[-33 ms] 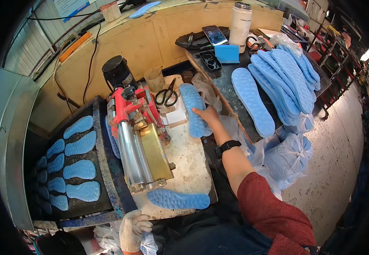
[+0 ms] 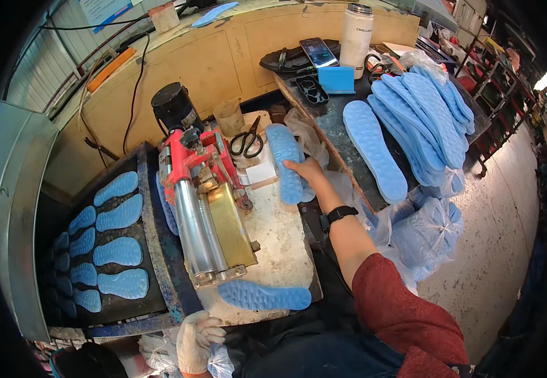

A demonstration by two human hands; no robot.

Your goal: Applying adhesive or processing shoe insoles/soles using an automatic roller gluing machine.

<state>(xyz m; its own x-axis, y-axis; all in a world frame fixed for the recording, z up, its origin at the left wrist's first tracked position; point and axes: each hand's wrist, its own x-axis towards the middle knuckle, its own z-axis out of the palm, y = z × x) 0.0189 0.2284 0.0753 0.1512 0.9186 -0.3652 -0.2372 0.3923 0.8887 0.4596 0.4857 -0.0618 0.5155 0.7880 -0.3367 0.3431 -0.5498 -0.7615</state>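
My bare right hand (image 2: 305,170) grips a blue insole (image 2: 284,148) near its middle, thumb on top and the other fingers hidden under it. It is over the right side of a worn white board. Low in the view, my left hand (image 2: 197,340) wears a pale work glove; its fingers are loosely bent, with nothing visible in them. Another blue insole (image 2: 264,296) lies across the board's near edge, to the right of the glove. Between the hands and to the left stands a red machine (image 2: 188,154) with shiny metal rollers (image 2: 197,233) and a brass-coloured plate.
Several insoles (image 2: 119,252) lie in rows on a dark surface at left. Black scissors (image 2: 247,143) and a cup (image 2: 229,115) sit behind the board. The right table (image 2: 336,120) bears an insole pile (image 2: 418,120), a phone (image 2: 318,53) and a white bottle (image 2: 356,38). Plastic bags (image 2: 424,233) hang below.
My right hand has shifted very slightly left and the insole in it has tilted a little. My left hand stays where it was.
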